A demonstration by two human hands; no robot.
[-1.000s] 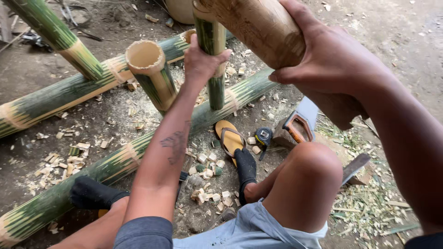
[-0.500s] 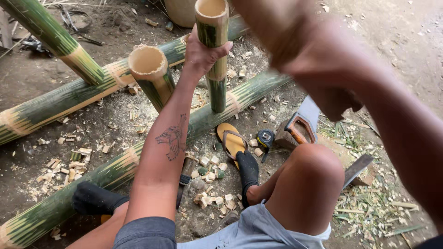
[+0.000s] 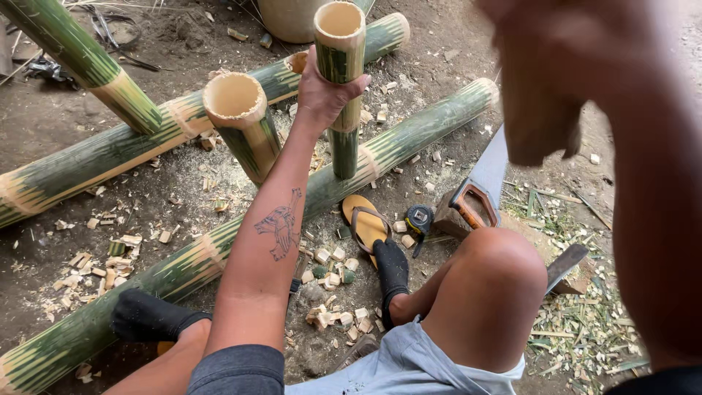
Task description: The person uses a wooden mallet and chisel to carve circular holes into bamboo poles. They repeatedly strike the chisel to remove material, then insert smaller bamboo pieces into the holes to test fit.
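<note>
A: Head view, only one. Left hand wraps around an upright bamboo section, fingers closed on it just below the open top. The piece stands on the dirt between two long poles, in front of the knees.

B: Right hand?

A: Right hand is raised high, close to the lens, blurred. Can't tell whether it's closed or what it holds, if anything.

B: Risks?

A: My read: if that raised hand comes down on the upright piece, the left thumb and fingers sit right by the rim, so a stray blow could catch them. The section stands on loose chips and soil, so it could skid or tip. The handsaw lies blade-out just beside the right knee, and the foot in a black sock is near it too; a slip could meet the teeth.

B: Materials?

A: Bamboo is hollow, thin pale wall, glossy green skin streaked yellow, tan rings at the nodes. A second cut section leans nearby, mouth open. The long pole runs diagonally under the forearm. Ground is dry grey dirt littered with blocky pale chips and thin green shavings. Yellow sandal, rubbery, flat. Small tape measure beside it. Saw has an orange-lined grip and dull steel blade.
</note>
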